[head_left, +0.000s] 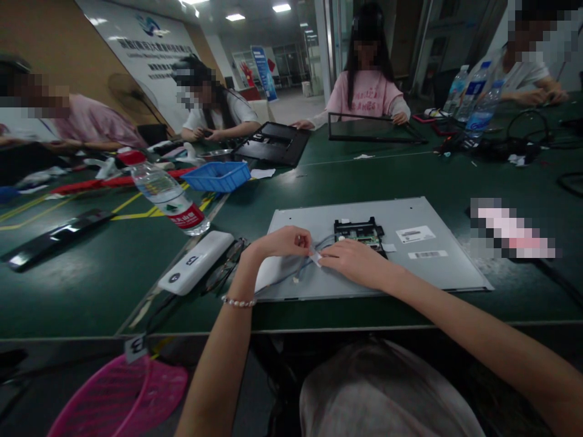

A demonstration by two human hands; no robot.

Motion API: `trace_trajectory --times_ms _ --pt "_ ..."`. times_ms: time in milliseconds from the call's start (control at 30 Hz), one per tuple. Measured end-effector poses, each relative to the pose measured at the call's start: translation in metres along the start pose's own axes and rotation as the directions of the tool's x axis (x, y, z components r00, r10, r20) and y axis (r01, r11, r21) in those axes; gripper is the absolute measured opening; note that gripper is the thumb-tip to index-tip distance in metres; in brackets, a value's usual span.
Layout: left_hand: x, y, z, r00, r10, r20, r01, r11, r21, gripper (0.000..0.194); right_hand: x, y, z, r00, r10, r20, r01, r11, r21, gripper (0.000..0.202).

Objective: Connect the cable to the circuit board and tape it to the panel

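A flat silvery display panel (437, 224) lies on the table in front of me, with labels on its back. My left hand (289, 241) is closed over the panel's left half, its fingertips pinching one end of a small whitish strip of tape (315, 257). The fingers of my right hand (353, 261) are closed on the strip's other end. Thin grey cables (324, 241) run beside the strip toward a black bracket (357, 227) with a green circuit board (371, 240), partly covered by my right hand. A loose cable end with a small connector (296, 280) rests on the panel.
A white power bank (197, 264), eyeglasses (223, 270) and a water bottle (170, 197) stand left of the panel. Behind them is a blue bin (216, 176). At right lies a blurred-out pink object (514, 229). Across the table a person holds a black frame (373, 138).
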State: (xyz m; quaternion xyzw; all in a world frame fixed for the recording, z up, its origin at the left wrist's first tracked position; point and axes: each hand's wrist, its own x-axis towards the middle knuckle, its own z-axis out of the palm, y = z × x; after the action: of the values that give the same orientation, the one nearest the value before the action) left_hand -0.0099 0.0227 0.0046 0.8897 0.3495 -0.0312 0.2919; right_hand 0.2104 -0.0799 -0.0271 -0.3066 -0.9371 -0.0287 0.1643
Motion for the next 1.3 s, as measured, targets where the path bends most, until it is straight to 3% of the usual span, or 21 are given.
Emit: trace_trajectory --times_ms 433,733,1000,1167,1300 --pt "-0.001 0.006 -0.001 1.0 -0.02 0.003 0.02 1.0 0.015 0.023 0.002 -0.004 -0.001 0.999 -0.035 0.01 0.035 0.999 0.016 0.021" --pt "0.001 -0.004 0.0 0.995 -0.008 -0.101 0.015 0.998 0.068 0.022 -0.001 -0.008 -0.011 0.998 -0.047 0.036 0.045 0.997 0.065 0.022" --pt "0.0 -0.007 -0.001 0.993 0.011 -0.116 0.004 0.992 0.123 0.023 -0.005 -0.007 -0.016 0.999 -0.04 -0.001 0.039 0.994 0.104 0.022" --pt "-0.003 -0.008 -0.005 0.956 -0.013 -0.294 0.063 0.985 0.162 0.029 -0.008 0.003 -0.021 0.995 0.037 -0.095 -0.024 0.991 0.135 0.022" --pt "-0.005 -0.005 -0.007 0.957 -0.034 -0.287 0.083 0.983 0.161 0.034 -0.016 0.024 -0.031 0.974 0.171 -0.151 -0.154 0.98 0.123 0.023"
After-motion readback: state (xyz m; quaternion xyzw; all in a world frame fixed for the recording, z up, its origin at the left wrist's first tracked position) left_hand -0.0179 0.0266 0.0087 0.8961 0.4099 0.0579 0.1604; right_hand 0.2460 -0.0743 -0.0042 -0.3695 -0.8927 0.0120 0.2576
